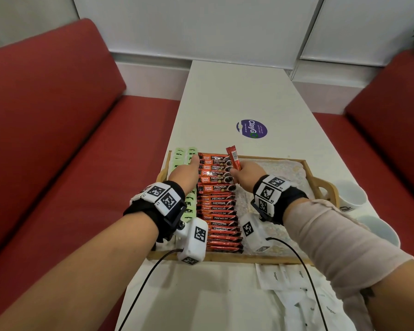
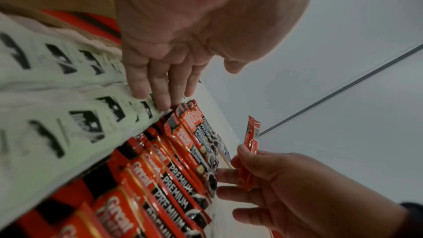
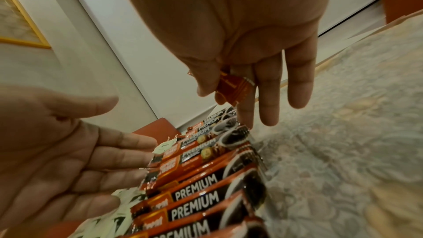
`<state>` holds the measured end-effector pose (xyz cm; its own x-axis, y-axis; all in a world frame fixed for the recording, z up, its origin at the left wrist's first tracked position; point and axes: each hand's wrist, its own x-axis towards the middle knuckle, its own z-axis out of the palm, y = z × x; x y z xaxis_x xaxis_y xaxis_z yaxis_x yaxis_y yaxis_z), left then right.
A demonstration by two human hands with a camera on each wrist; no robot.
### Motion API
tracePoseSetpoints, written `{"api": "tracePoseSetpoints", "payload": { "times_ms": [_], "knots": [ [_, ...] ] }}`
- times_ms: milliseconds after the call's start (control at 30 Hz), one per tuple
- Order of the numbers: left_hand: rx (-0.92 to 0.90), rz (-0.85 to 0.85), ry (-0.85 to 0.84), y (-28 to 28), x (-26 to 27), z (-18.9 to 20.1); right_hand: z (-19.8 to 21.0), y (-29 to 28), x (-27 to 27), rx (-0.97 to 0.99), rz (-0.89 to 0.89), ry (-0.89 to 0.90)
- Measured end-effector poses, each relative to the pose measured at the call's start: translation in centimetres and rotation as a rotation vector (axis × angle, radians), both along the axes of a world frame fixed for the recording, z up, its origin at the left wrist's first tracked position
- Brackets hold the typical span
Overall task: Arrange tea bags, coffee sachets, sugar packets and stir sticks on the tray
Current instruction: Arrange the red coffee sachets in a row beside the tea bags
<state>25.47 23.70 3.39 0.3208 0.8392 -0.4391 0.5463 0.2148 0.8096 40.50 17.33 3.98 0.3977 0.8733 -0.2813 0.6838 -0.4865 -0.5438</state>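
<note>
A wooden tray (image 1: pixel 225 258) on the white table holds a column of red coffee sachets (image 1: pixel 219 204) and, to their left, pale green tea bags (image 1: pixel 188 206). My right hand (image 1: pixel 245 174) pinches one red coffee sachet (image 1: pixel 234 157) upright at the right end of the far sachets; the same sachet (image 2: pixel 249 151) shows between thumb and fingers. My left hand (image 1: pixel 188 172) lies with straight fingers on the seam between tea bags (image 2: pixel 75 108) and sachets (image 2: pixel 174 178), holding nothing. White sugar packets (image 1: pixel 285 280) lie on the table in front of the tray.
The tray's right half shows a bare patterned liner (image 1: pixel 285 177). Two white cups (image 1: pixel 351 194) stand right of the tray. A purple sticker (image 1: pixel 252 129) marks the table beyond it. Red benches (image 1: pixel 58 139) flank the table on both sides.
</note>
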Motion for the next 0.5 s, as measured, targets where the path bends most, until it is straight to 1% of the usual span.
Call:
{"api": "tracePoseSetpoints", "payload": {
  "times_ms": [167,333,433,500],
  "knots": [
    [0.098,-0.094,0.12,-0.7,0.3,0.8,0.0,0.1,-0.2,-0.006,0.013,-0.029],
    [0.085,-0.142,0.118,-0.3,0.5,0.0,0.2,-0.1,-0.2,-0.012,0.022,-0.049],
    [0.167,-0.104,0.026,-0.3,0.1,-0.2,0.7,-0.4,-0.1,0.015,0.033,-0.057],
    [0.221,-0.049,-0.111,-0.8,-0.2,0.3,1.2,-0.8,-0.3,0.038,0.09,-0.019]
  ]
}}
